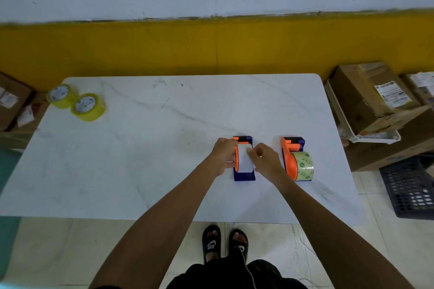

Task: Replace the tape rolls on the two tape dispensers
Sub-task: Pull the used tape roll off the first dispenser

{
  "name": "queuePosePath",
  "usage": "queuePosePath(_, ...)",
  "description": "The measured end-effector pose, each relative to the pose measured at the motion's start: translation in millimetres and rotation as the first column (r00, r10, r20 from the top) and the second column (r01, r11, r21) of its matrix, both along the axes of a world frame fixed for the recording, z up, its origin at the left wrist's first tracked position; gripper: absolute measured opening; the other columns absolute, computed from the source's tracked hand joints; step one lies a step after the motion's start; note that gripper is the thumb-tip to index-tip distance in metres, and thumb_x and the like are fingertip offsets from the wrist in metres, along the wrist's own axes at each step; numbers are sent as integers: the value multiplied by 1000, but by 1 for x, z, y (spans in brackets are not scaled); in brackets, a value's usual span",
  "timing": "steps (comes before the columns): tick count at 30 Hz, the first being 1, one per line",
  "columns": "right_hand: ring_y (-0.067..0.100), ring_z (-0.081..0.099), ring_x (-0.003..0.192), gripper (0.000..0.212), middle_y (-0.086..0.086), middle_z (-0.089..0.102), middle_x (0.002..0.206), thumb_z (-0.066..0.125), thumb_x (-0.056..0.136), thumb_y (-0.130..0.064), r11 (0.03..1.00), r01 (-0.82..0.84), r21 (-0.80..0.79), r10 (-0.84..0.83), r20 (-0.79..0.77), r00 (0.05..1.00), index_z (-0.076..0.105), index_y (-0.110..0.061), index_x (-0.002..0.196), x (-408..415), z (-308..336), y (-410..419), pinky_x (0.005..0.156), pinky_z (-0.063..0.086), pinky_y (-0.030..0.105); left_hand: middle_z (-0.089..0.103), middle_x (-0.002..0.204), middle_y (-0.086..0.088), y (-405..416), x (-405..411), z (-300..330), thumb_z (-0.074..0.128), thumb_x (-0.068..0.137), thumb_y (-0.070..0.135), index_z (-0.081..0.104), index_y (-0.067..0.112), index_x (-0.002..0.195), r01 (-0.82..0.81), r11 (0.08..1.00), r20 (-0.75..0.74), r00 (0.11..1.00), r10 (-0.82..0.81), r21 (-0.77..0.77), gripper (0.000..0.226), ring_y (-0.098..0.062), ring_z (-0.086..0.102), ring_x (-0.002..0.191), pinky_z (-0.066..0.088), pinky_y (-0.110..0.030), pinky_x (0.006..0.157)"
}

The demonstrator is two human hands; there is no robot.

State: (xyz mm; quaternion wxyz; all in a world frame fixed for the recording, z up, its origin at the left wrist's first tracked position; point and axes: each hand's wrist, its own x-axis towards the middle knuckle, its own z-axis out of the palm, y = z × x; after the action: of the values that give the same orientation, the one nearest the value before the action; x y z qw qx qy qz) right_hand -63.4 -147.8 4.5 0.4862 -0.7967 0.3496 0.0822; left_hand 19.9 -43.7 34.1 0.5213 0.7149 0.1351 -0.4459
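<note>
Head view | left dispenser braced by left hand at table centre | white roll pinched by right hand | roll should be pulled straight off, base held flat

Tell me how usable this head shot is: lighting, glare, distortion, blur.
Head view: dim, even lighting with a bluish cast, no hard shadows; wide-angle bending curves the table edges; the white roll between the left hand and right hand is washed out, detail lost; yellow tape rolls at the corner look soft.

Packing room — labelled cartons, crate, tape rolls
</note>
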Motion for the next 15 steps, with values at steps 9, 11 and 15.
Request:
queuePosePath(9,20,57,72,23,3,54,75,50,97,-25,995,71,-69,-70,15,997,55,-5,88,-14,5,-21,76,60,49,63,119,-20,4,2,-3,46,92,18,51,9,118,-4,999,-15,1000,4,-34,27,-32,61,96,54,-40,79)
queuePosePath(11,24,57,74,23,5,53,74,50,97,-23,990,115,-85,-115,11,993,55,-4,86,-21,8,-32,73,60,47,63,116,-19,4,1,-4,45,92,17,52,9,116,0,999,-8,1000,0,-38,25,-31,61,92,54,-39,76)
queuePosePath(15,21,49,66,23,7,51,73,46,98,-18,973,152,-171,-160,-33,987,55,0,86,-28,16,-46,53,41,24,64,99,-13,2,-1,-7,43,93,13,54,10,109,7,1000,-7,1000,-7,-24,20,-27,63,84,55,-39,75)
